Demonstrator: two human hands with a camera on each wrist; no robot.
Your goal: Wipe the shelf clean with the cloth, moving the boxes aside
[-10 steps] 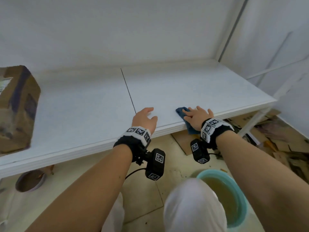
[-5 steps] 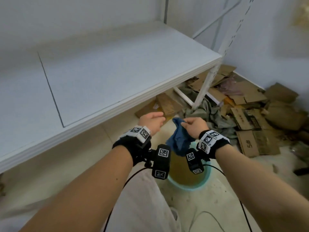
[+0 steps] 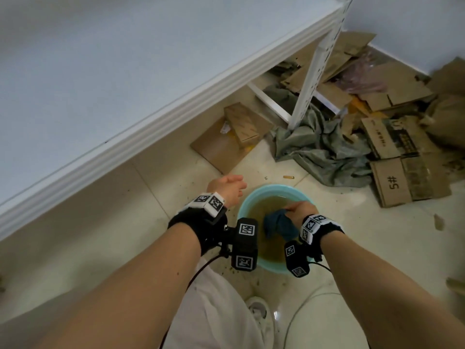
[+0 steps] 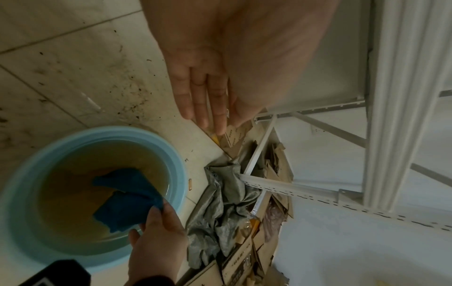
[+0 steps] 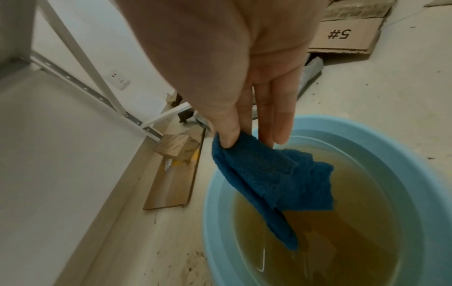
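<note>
Head view shows, at the far left and top, the white shelf [image 3: 105, 79], running diagonally with its ribbed front edge above the tiled floor [image 3: 83, 235]. Below its edge, the left hand [image 3: 227, 188] hangs over the floor just beside the left rim of the basin; its fingers [image 4: 200, 100] are straight and together and hold nothing. In the middle stands the light blue basin [image 3: 245, 205] with brownish, cloudy water. The dark blue cloth [image 3: 278, 224] hangs over this water, and in the right wrist view its lower tip touches the water surface. The right hand [image 3: 300, 212] is above the basin and pinches the upper corner of the cloth between thumb and the first fingers [image 5: 227, 133]; the other fingers point down, nearly straight. Further right, a white shelf post [image 3: 314, 69] stands on the floor, with a grey crumpled sheet [image 3: 319, 149] around its foot. At the far right lie flattened cardboard boxes [image 3: 392, 177], one marked "5#".
</note>
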